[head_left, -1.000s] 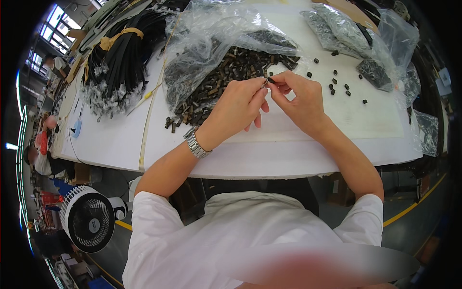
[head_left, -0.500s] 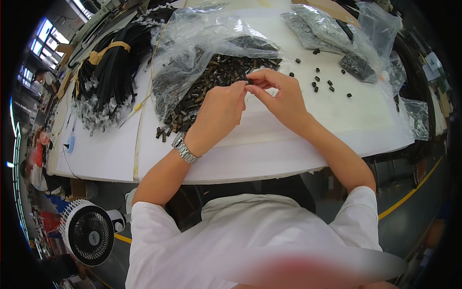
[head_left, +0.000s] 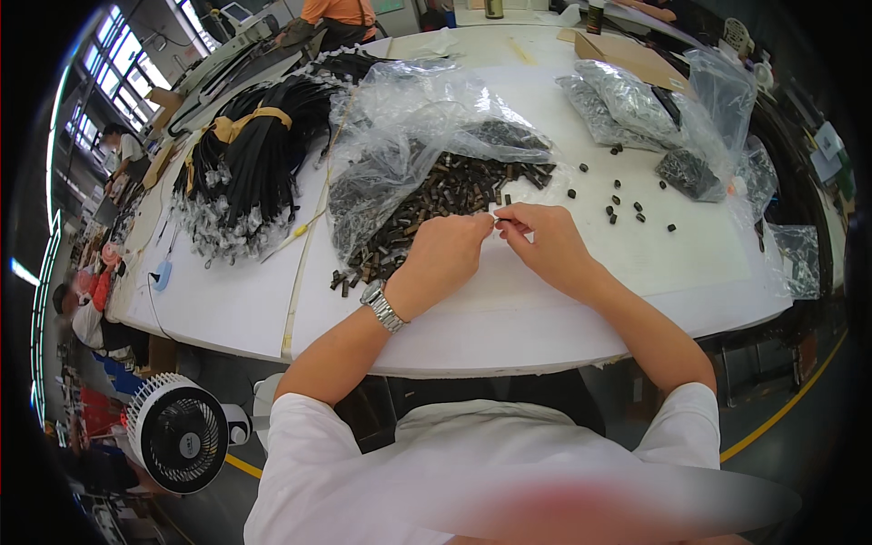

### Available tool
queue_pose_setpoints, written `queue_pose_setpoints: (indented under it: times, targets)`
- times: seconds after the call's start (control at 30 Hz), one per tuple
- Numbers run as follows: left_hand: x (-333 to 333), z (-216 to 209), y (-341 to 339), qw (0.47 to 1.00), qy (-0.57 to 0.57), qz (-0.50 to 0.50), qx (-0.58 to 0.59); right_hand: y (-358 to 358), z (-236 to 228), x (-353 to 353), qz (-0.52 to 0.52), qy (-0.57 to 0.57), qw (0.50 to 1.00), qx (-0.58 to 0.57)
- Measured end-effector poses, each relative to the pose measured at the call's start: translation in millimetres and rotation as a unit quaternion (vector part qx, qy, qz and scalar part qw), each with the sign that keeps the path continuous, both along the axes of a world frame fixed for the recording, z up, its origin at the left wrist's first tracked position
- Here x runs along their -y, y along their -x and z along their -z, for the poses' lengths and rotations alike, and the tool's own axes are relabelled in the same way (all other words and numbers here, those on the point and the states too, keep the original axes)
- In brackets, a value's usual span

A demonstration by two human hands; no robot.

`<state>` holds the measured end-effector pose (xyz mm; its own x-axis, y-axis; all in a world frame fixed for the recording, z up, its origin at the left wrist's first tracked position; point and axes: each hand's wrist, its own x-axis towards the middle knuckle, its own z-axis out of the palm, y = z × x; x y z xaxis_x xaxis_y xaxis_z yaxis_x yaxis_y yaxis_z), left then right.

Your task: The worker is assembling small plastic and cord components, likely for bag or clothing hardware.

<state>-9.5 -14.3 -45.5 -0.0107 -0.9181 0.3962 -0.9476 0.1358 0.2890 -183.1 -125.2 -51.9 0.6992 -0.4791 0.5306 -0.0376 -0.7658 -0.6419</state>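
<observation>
My left hand (head_left: 443,258), with a metal-banded watch on its wrist, is closed in a pinch. Its fingertips meet those of my right hand (head_left: 550,247), also pinching, over the white table. Between them is a small dark piece (head_left: 499,221) with a pale spot; the fingers hide most of it. Just beyond my hands spreads a heap of small dark tube-like pieces (head_left: 454,186), spilling from a clear plastic bag (head_left: 400,118). Several loose black pieces (head_left: 639,217) lie to the right of my right hand.
A bundle of black straps (head_left: 263,163) with clear-wrapped ends lies at left, near a yellow-handled tool (head_left: 298,232). Filled plastic bags (head_left: 627,100) and a cardboard box (head_left: 631,60) sit at back right. A fan (head_left: 182,431) stands below the table's left edge. A person in orange (head_left: 338,14) is beyond.
The view has shifted, so the table appears lower and more of the room shows at the back. My hands remain fingertip to fingertip around the small piece, now nearer the heap's front right edge.
</observation>
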Motion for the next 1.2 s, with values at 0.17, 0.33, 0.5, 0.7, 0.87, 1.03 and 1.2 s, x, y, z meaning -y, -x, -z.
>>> queue_pose_setpoints:
  times: [0.17,0.33,0.5,0.7,0.87,1.03,1.2]
  targets:
    - [-10.0,-2.7,0.0,1.000,0.008,0.014,0.026,-0.3,-5.6,-10.0,-0.017,-0.044,0.999,-0.012]
    - [-3.4,-5.2,-14.1,0.997,-0.013,0.052,0.053,2.3,1.7,-12.6,-0.037,-0.050,0.996,-0.068]
    - [-3.2,-15.9,-34.4,0.988,-0.073,0.119,-0.059,0.2,-18.5,-12.3,-0.098,-0.069,0.987,-0.102]
    - [0.5,-31.0,-44.6,0.896,-0.213,0.225,-0.319,6.2,-25.6,16.6,-0.229,-0.370,0.896,-0.088]
    - [-1.4,-39.1,-48.0,0.833,-0.326,0.213,-0.393,9.8,-30.5,21.8,-0.288,-0.393,0.866,-0.110]
    - [0.7,-37.0,-45.8,0.805,-0.311,0.204,-0.462,8.0,-25.4,6.7,-0.230,-0.359,0.904,-0.017]
    - [-5.3,-39.9,-35.4,0.820,-0.271,0.136,-0.486,7.3,-21.7,-1.9,-0.141,-0.299,0.944,0.018]
